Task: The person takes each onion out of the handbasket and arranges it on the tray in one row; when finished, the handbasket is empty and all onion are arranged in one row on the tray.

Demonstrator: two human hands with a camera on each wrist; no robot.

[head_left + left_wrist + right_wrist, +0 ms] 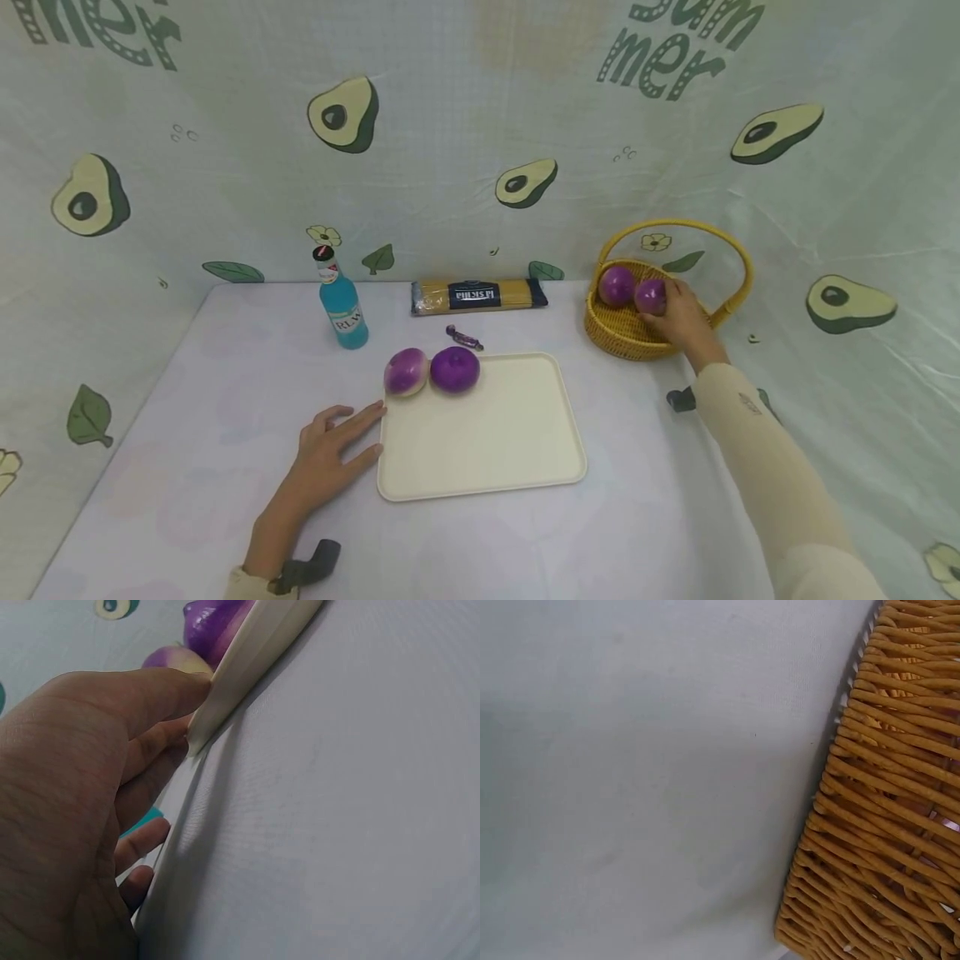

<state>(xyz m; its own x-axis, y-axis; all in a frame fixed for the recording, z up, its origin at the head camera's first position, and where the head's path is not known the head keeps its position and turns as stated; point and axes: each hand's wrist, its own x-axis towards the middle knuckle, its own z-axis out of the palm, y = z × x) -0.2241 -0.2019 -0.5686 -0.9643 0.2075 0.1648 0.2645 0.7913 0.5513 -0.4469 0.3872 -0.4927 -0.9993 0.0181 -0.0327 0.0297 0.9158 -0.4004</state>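
Observation:
My right hand [682, 318] reaches into the yellow wicker basket [633, 346] and grips a purple onion [650, 296]. Beside it in the basket lies another purple onion [617, 286]. In the right wrist view only the woven basket wall [885, 787] shows; hand and onion are hidden there. My left hand [330, 458] touches the left edge of a cream tray [480, 442] with its fingertips, fingers extended. At the tray's far left corner sit a purple-and-white onion-like vegetable [406, 372] and a darker purple one [455, 370], close together.
A blue bottle [344, 308] stands at the back left. Behind the tray lie a pack of spaghetti [478, 296] and a small purple wrapped candy [464, 337]. The basket's arched handle [678, 222] rises near my right hand. An avocado-print cloth [450, 167] hangs behind the table.

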